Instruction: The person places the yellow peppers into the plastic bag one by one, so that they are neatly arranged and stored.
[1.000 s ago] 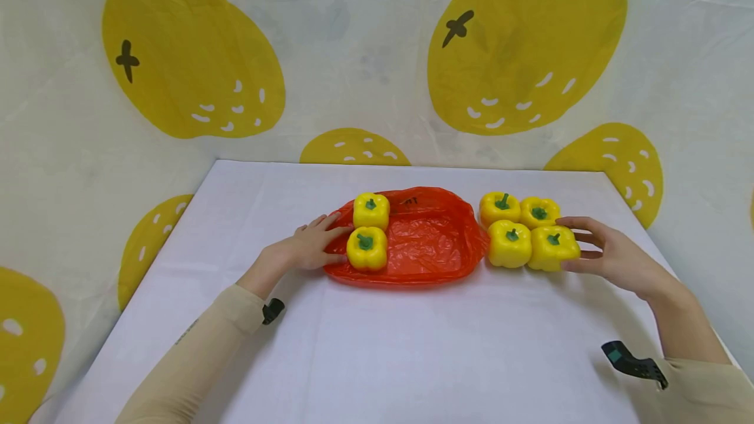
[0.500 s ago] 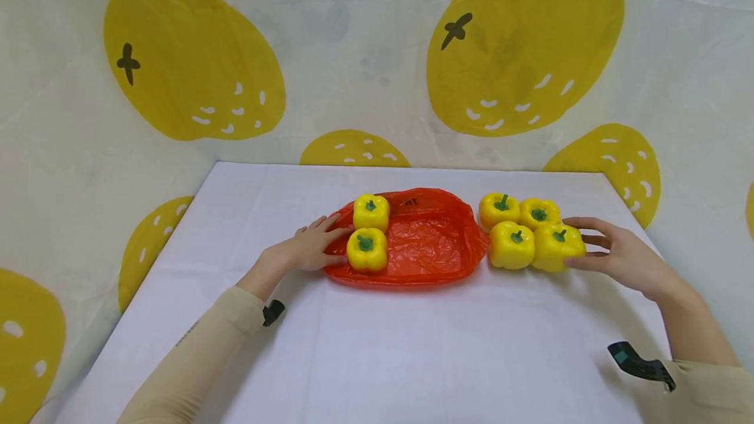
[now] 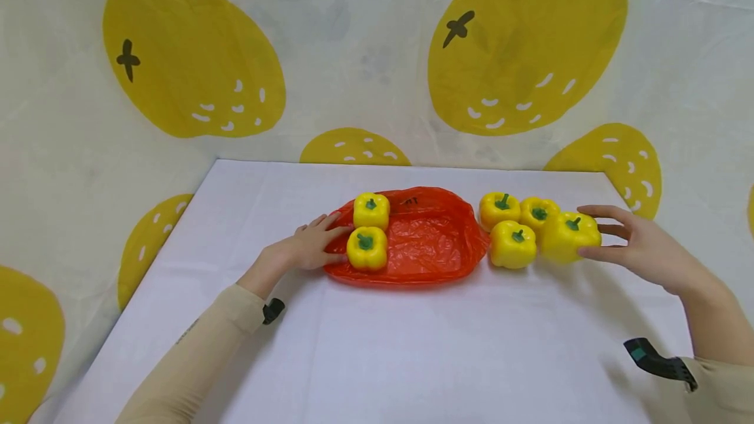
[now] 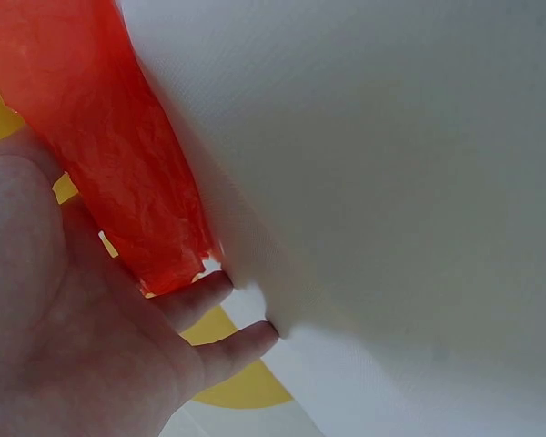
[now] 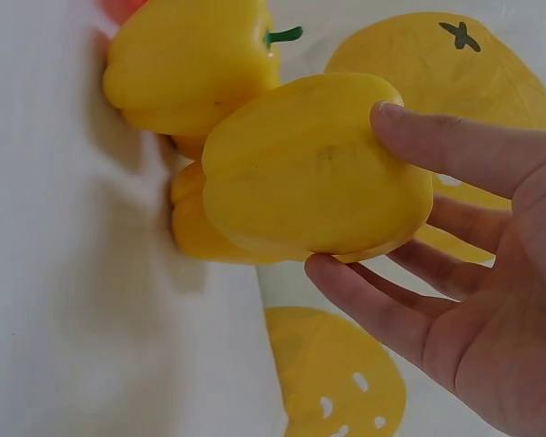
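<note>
In the head view my right hand (image 3: 656,250) pinches a yellow bell pepper (image 3: 569,237) between thumb and fingers. The right wrist view shows this pepper (image 5: 314,168) tilted in the fingertips, off the table. My left hand (image 3: 312,245) lies at the left rim of a red plastic bag (image 3: 432,244), spread open on the table. Seen from the left wrist, the thumb and some fingers pass behind the bag's wall (image 4: 118,173), while two straight fingers (image 4: 241,350) stay outside it. Two yellow bell peppers, a rear one (image 3: 371,211) and a front one (image 3: 367,248), sit inside the bag's left part.
Right of the bag stand three more yellow bell peppers: one at the back left (image 3: 499,209), one at the back right (image 3: 537,212) and one in front (image 3: 512,245). The white table (image 3: 377,345) ends at a fruit-print curtain (image 3: 377,84).
My right hand has drawn the front right pepper away to the right and lifted it from the group. The front left pepper shifted slightly right. My left hand stays in place.
</note>
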{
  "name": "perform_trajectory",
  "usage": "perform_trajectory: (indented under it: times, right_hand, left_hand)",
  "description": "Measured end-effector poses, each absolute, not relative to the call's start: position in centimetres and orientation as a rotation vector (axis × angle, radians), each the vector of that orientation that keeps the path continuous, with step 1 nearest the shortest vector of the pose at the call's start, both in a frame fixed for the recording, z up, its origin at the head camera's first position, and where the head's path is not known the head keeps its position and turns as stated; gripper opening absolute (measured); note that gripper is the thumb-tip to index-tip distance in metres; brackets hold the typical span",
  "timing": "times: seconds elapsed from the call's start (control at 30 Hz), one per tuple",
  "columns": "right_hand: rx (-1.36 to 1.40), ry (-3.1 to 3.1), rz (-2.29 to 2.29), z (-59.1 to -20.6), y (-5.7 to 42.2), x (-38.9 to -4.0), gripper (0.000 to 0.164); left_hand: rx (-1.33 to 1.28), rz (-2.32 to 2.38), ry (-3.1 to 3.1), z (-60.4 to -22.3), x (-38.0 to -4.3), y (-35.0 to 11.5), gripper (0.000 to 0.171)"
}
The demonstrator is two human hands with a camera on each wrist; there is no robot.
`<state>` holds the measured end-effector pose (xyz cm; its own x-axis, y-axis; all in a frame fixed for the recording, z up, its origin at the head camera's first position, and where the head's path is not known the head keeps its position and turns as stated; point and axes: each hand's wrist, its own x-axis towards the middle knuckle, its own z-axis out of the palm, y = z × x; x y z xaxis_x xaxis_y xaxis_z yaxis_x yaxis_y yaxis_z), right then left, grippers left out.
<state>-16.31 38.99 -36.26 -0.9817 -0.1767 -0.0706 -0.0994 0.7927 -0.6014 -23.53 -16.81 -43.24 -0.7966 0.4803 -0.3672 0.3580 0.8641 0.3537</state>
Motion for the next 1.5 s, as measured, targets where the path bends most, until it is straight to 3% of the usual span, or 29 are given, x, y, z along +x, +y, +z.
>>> perform_trajectory:
  times: [0.87, 1.5]
  right_hand:
    - [-0.333, 2.843, -1.056, -30.4, 31.7, -18.5, 0.072]
    - [-0.534, 2.683, -1.219, -32.0, 24.9, -21.8, 0.07]
  left_hand:
    - [0.614, 0.381, 2.589, -43.3, -23.5, -16.9, 0.076]
    - [0.622, 0.389, 2.588, -43.5, -23.4, -16.8, 0.076]
